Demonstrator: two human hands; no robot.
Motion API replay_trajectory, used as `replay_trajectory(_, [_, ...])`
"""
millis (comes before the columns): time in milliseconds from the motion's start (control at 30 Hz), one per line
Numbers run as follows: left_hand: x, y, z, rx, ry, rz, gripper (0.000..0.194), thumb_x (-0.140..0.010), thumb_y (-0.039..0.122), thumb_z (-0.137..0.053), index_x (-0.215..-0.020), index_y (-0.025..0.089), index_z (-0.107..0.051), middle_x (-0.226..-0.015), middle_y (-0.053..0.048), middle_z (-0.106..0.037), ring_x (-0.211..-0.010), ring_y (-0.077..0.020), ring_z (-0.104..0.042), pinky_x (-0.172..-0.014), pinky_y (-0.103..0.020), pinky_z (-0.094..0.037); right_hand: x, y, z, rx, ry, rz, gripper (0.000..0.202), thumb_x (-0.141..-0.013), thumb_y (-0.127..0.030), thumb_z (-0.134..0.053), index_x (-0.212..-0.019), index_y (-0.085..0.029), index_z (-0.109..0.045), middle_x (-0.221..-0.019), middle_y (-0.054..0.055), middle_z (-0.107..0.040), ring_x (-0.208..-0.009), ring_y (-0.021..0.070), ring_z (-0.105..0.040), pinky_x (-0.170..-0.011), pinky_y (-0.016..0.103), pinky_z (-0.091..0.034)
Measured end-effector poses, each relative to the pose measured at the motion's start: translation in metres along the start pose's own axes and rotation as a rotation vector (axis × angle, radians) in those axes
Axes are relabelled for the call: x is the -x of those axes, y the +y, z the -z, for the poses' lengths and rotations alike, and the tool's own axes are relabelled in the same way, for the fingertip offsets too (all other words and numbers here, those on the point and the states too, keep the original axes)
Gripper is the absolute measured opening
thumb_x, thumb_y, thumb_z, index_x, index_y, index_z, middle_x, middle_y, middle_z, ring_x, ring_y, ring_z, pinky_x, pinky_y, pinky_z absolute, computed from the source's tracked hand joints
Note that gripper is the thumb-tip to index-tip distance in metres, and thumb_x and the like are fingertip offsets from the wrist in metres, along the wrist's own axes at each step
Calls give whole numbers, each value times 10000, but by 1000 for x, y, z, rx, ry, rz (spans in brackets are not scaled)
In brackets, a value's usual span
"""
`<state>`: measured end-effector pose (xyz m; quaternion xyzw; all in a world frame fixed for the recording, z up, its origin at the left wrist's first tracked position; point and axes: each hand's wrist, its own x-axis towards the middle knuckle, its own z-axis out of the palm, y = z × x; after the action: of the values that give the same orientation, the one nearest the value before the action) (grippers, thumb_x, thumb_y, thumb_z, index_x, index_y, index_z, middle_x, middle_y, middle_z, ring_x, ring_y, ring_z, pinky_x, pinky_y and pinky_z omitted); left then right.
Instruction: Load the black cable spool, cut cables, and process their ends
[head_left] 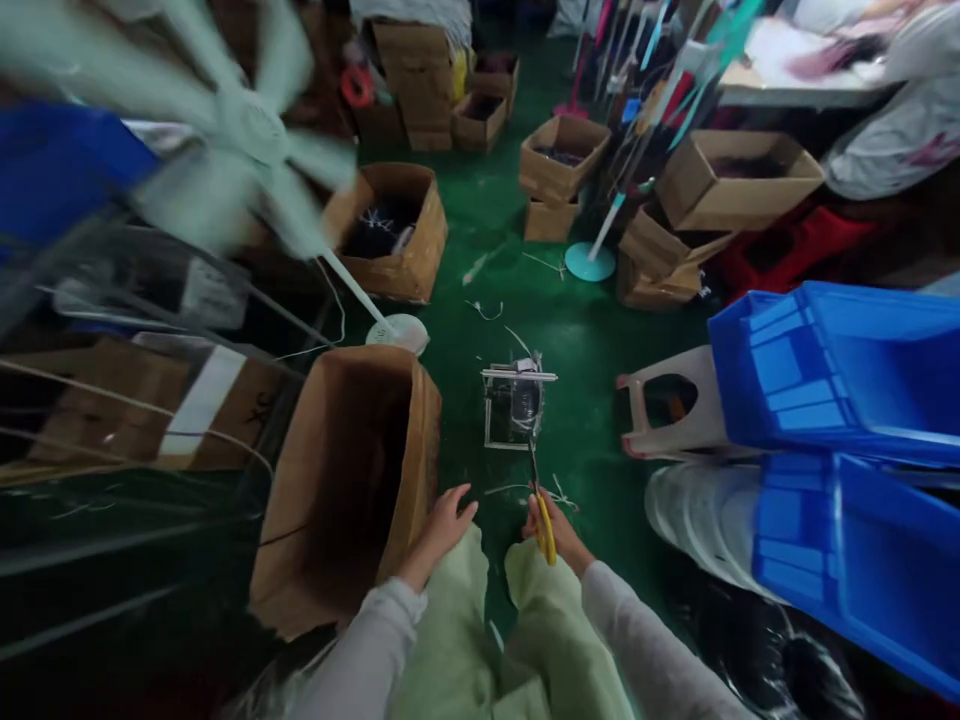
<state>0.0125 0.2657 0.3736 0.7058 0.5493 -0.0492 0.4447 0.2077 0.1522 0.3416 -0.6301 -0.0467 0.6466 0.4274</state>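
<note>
In the head view, my right hand (553,527) grips a pair of yellow-handled scissors (547,530), their dark blades pointing away from me. Just beyond the blade tips, a small dark packet in clear wrap (526,400) lies on the floor with white strips (517,375) around it; its contents are too blurred to name. My left hand (450,515) hovers over my left knee, fingers apart and holding nothing. It is close to the right side of a tall open cardboard box (427,440).
A white pedestal fan (255,125) stands at the left. Blue plastic bins (862,370) and a pale stool (679,400) are on my right. Several cardboard boxes (397,240) stand farther off on the green floor (480,270), near a pole with a turquoise base (590,262).
</note>
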Motion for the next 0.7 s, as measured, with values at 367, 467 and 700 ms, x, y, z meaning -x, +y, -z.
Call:
replay_trajectory(367, [-297, -10, -105, -186, 55, -19, 498, -948, 553, -311, -1026, 201, -655, -1093, -107, -702, -1000, -227, -664, -801, -317, -491, -231, 54, 34, -29, -2, -10, 657, -723, -698, -629, -1193, -267, -468, -668, -60, -534, -564, 133, -572, -458, 236, -488])
replay_trajectory(467, [-340, -2, -121, -273, 138, -88, 536, -949, 570, -275, -996, 193, -652, -1056, -114, -709, -981, -242, -669, -791, -331, -478, -270, 58, 37, -99, -21, 2, 591, -779, -691, -578, -1171, -264, -456, -666, -59, -534, -527, 128, -569, -442, 246, -497])
replay_trajectory(700, [-351, -7, -147, -430, 276, -250, 470, -982, 349, -257, -971, 138, -677, -970, -131, -729, -973, -228, -673, -862, -336, -436, -305, 65, 41, -172, -50, 70, 547, -833, -676, -521, -1177, -255, -462, -650, -53, -527, -497, 135, -560, -432, 276, -510])
